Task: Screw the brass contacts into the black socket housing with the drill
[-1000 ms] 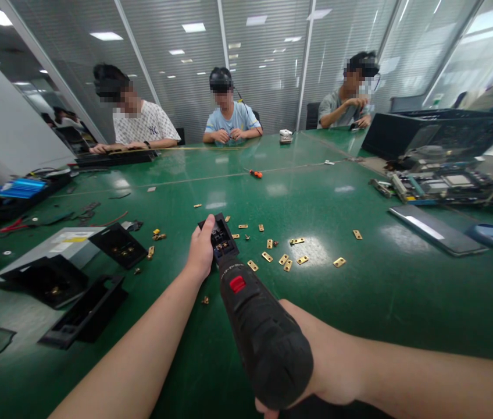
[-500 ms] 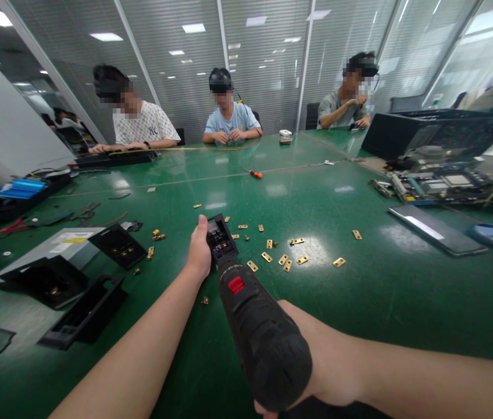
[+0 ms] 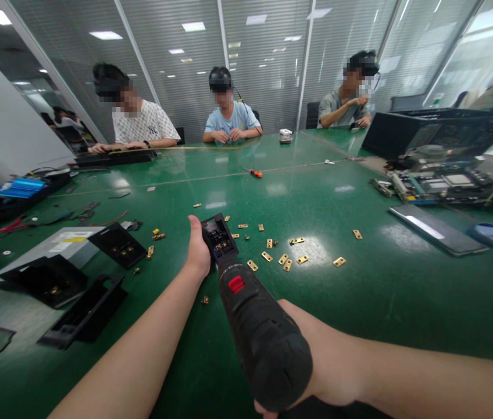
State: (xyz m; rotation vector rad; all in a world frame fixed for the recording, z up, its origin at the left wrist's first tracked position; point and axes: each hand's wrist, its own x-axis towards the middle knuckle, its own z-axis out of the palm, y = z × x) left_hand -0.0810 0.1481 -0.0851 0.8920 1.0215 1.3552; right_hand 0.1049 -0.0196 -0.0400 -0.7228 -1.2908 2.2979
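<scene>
My right hand [image 3: 301,349] grips a black cordless drill [image 3: 261,331] with a red switch on top; its front end points into a black plastic housing [image 3: 219,237]. Brass terminal parts show inside that housing, while the drill's tip is hidden. Against the housing's left side is my left hand [image 3: 197,250], holding it with the thumb raised and the other fingers out of sight. Several small brass plates [image 3: 283,259] with two holes lie to the right of the housing. A small brass screw piece [image 3: 205,300] rests below my left hand.
More black housings [image 3: 118,245] and a grey metal box [image 3: 65,244] stand at the left. An orange screwdriver [image 3: 256,173] lies farther back. Circuit boards [image 3: 451,180], a phone-like slab [image 3: 438,230] and a black case [image 3: 403,137] occupy the right. Several people sit across the green table [image 3: 360,302].
My left thumb has lifted and shifted slightly left, off the housing's edge. The drill has stayed in nearly the same place.
</scene>
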